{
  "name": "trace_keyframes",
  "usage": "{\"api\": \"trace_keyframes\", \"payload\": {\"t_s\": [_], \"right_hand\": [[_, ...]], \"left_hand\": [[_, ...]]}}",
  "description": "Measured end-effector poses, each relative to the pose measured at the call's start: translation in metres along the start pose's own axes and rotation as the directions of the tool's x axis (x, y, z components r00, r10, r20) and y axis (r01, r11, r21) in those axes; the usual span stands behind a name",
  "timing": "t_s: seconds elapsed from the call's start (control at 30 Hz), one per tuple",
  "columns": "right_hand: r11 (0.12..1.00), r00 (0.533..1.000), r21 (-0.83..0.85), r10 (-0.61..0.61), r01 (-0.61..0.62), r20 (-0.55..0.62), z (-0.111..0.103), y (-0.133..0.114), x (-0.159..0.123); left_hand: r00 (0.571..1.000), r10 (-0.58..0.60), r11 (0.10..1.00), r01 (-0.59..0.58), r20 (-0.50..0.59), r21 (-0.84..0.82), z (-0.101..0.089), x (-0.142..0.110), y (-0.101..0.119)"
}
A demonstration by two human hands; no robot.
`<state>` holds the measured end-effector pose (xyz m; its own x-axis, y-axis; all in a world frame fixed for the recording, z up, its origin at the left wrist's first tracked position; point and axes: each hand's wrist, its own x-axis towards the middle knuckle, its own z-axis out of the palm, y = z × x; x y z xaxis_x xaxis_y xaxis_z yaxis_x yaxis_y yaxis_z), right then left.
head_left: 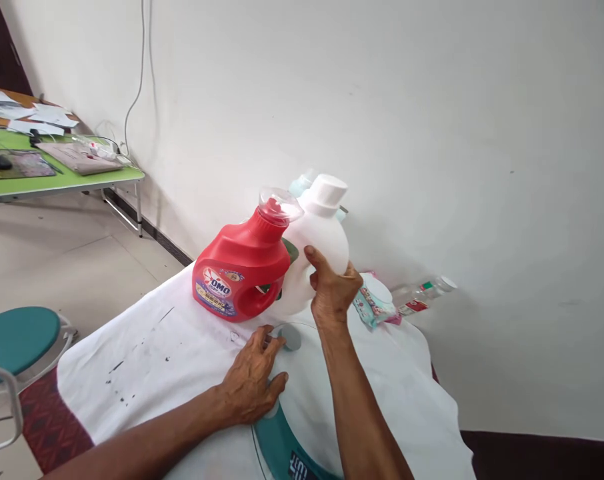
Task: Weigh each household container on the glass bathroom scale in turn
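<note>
My right hand (335, 290) grips a white plastic jug (327, 230) with a white cap by its handle, thumb toward me. Whether the jug's base touches anything is hidden from me. My left hand (256, 377) lies on the near left rim of a flat teal and pale scale (282, 440), thumb and fingers apart. A dark display shows at the scale's bottom, and a grey round pad sits by my left fingertips. Just left of the jug stands a red detergent jug (242, 270) with a clear cap.
A wipes pack (375, 300) and a clear bottle (422, 297) stand right of the jug. Pale bottles are partly hidden behind it. A white cloth (147, 360) covers the table by the wall. At left are a teal stool (19, 340) and a green desk (117, 177).
</note>
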<state>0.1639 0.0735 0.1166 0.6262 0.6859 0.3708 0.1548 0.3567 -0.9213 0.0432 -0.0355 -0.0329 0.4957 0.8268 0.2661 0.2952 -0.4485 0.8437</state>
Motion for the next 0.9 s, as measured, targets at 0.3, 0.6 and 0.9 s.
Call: {"api": "trace_keyframes", "payload": {"t_s": [0.3, 0.6, 0.9], "right_hand": [[0.995, 0.987, 0.018, -0.098, 0.101, -0.127, -0.099, -0.076, -0.033], [0.997, 0.968, 0.003, 0.075, -0.077, -0.241, -0.186, -0.07, -0.101], [0.999, 0.992, -0.049, -0.023, 0.018, -0.121, -0.211, -0.059, -0.107]], "left_hand": [[0.999, 0.043, 0.999, -0.044, 0.028, 0.03, -0.011, 0.003, 0.002], [0.997, 0.051, 0.987, -0.059, 0.058, 0.15, -0.015, 0.006, -0.001], [0.994, 0.069, 0.974, -0.084, 0.081, 0.208, -0.018, 0.008, -0.001]]}}
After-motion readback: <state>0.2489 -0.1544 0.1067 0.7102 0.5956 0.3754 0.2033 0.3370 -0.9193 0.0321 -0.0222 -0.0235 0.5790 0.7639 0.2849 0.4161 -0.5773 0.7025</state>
